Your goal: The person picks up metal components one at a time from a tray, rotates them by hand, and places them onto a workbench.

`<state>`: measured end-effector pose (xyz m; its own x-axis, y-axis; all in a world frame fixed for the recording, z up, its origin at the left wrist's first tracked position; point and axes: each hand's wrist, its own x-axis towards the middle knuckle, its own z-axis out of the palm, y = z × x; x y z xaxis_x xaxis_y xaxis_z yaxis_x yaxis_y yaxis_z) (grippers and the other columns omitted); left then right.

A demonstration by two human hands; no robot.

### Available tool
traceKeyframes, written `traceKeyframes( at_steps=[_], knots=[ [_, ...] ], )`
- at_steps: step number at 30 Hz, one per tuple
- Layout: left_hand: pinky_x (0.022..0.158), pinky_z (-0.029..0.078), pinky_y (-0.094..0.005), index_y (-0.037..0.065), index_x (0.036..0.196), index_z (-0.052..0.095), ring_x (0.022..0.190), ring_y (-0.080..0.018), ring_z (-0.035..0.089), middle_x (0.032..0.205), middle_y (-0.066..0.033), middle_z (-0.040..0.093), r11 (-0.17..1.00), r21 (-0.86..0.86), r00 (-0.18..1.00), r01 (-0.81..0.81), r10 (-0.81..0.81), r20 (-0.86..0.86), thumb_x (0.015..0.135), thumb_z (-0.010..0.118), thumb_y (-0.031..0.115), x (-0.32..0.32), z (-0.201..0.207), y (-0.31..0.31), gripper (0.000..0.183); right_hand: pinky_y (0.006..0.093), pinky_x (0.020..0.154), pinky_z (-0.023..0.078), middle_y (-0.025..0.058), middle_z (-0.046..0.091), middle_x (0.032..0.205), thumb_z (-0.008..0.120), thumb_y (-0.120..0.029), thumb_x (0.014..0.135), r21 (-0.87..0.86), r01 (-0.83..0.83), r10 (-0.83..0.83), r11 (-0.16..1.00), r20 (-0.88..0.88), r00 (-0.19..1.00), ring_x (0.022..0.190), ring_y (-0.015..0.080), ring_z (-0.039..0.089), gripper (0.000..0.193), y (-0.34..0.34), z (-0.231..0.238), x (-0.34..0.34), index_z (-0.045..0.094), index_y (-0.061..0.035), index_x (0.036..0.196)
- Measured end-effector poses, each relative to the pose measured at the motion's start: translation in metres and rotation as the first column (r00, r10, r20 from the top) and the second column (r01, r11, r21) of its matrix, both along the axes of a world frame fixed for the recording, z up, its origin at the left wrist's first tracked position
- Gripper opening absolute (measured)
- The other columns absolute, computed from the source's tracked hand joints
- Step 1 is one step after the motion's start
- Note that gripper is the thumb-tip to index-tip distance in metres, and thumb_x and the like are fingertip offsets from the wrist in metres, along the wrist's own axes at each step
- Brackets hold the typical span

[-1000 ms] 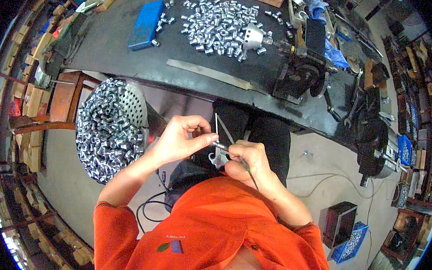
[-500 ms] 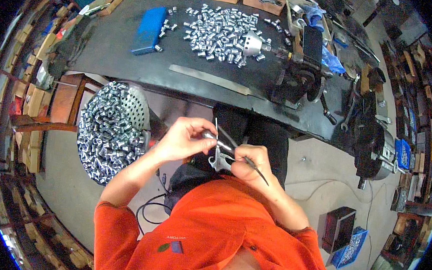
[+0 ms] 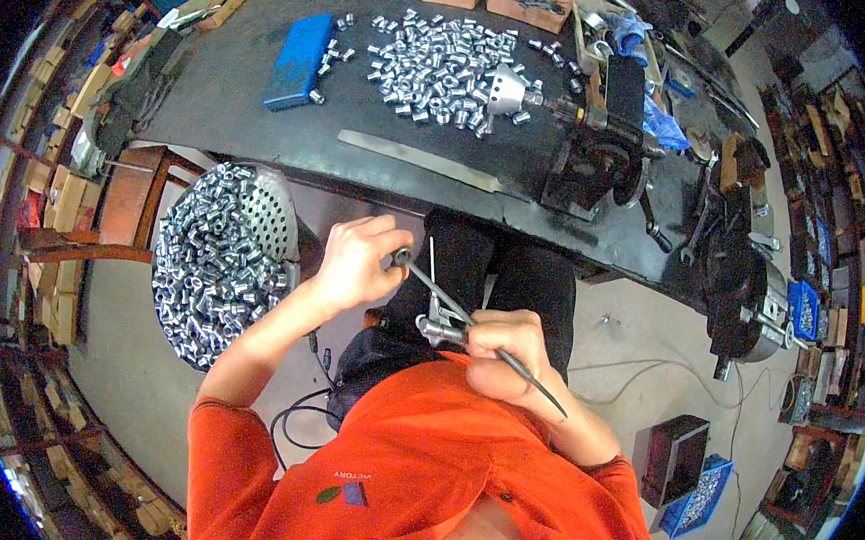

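Observation:
Between the fingertips of my left hand (image 3: 358, 265) is a small silver metal fitting (image 3: 400, 257), its round opening turned toward the right. My right hand (image 3: 507, 348) is closed around a long thin dark rod (image 3: 441, 293), which looks like a round file. The rod's upper end meets the fitting; whether it sits inside the opening I cannot tell. Its tapered lower end sticks out past my right wrist. A silver air blow gun (image 3: 440, 329) with a thin upright nozzle also shows against the right hand, its rear hidden by the fingers.
To my left a perforated metal basket (image 3: 268, 213) holds many similar fittings. On the dark workbench (image 3: 213, 104) are a heap of fittings (image 3: 447, 60), a blue box (image 3: 299, 60), a flat metal strip (image 3: 415, 158) and a cranked clamping device (image 3: 601, 156). A black cable (image 3: 291, 426) loops below.
My left hand has moved slightly left with the fitting, whose opening now shows. The rod's tapered end has shifted down and right, and more of the rod is visible between my hands.

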<state>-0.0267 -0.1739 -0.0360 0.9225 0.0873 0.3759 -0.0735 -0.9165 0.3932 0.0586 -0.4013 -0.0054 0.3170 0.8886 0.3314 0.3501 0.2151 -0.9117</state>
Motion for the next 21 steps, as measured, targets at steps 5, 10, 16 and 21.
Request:
traceKeyframes(
  at_steps=[5,10,16,21],
  knots=[
    [0.056,0.047,-0.0396,0.009,0.082,0.062,0.066,-0.0276,0.058,0.071,-0.0066,0.053,0.997,-0.019,0.997,0.072,-0.073,-0.038,0.055,0.071,0.016,0.002,0.007,-0.007,0.029,0.0343,0.045,0.027,0.0074,0.036,0.055,0.06,-0.009,0.066,-0.025,-0.004,0.003,1.0,-0.058,0.998,0.047,0.0224,0.037,0.025,0.017,-0.006,0.003,0.037,-0.0042,0.057],
    [0.055,0.046,-0.0399,0.009,0.083,0.06,0.065,-0.0279,0.058,0.07,-0.0065,0.053,0.982,-0.046,0.982,0.185,-0.186,-0.029,0.057,0.067,0.018,0.011,-0.002,-0.011,0.029,0.0353,0.046,0.031,0.0103,0.04,0.057,0.063,-0.002,0.063,-0.068,0.04,-0.037,0.997,0.049,0.998,0.049,0.0275,0.043,0.025,0.033,-0.031,0.006,0.038,-0.0046,0.06],
    [0.061,0.049,-0.042,0.009,0.086,0.064,0.072,-0.0298,0.062,0.073,-0.0093,0.06,0.992,0.049,0.986,0.114,-0.107,-0.131,0.062,0.064,0.017,0.042,-0.015,0.002,0.025,0.0359,0.042,0.032,0.0089,0.038,0.054,0.06,-0.002,0.057,-0.001,0.242,-0.236,0.97,0.218,0.947,0.045,0.0265,0.044,0.02,-0.001,-0.029,0.008,0.04,-0.0054,0.056],
    [0.069,0.051,-0.0433,0.01,0.088,0.069,0.074,-0.0327,0.064,0.076,-0.0158,0.065,0.997,0.064,0.996,-0.05,0.055,-0.069,0.066,0.064,0.021,0.124,-0.017,0.045,0.025,0.0303,0.04,0.025,0.0079,0.032,0.05,0.05,0.008,0.056,0.031,0.399,-0.394,0.916,0.252,0.884,0.041,0.0208,0.036,0.02,-0.022,-0.026,0.011,0.033,-0.0024,0.052]
  ],
)
